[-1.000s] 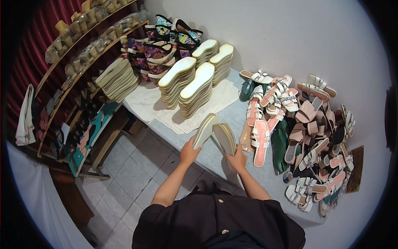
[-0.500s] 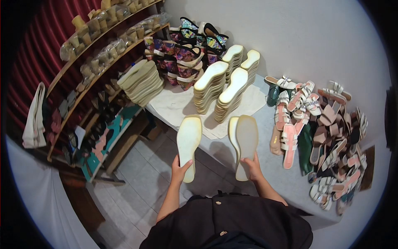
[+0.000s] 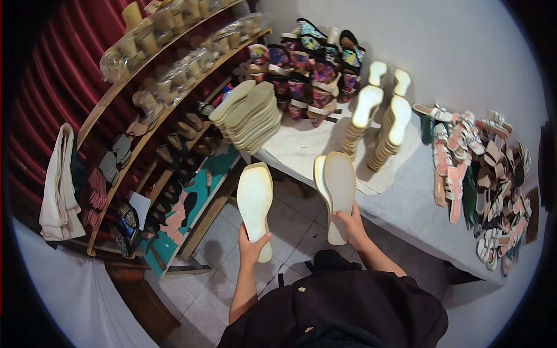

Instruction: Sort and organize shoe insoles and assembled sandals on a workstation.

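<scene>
The pale table (image 3: 406,214) runs from about one to four o'clock, bearing a heap of sandals (image 3: 494,159) at three. Stacks of pale soles (image 3: 398,124) stand at two o'clock, on a white cloth (image 3: 301,142) that perhaps keeps them clean. Nearer the middle, a paired bundle of soles (image 3: 342,180) tilts up at three and a pale sole (image 3: 254,200) at seven. The right hand (image 3: 352,228) clasps the bundle, the left hand (image 3: 252,248) the sole, thumbs across the narrow ends, probably leaving the broad faces visible.
</scene>
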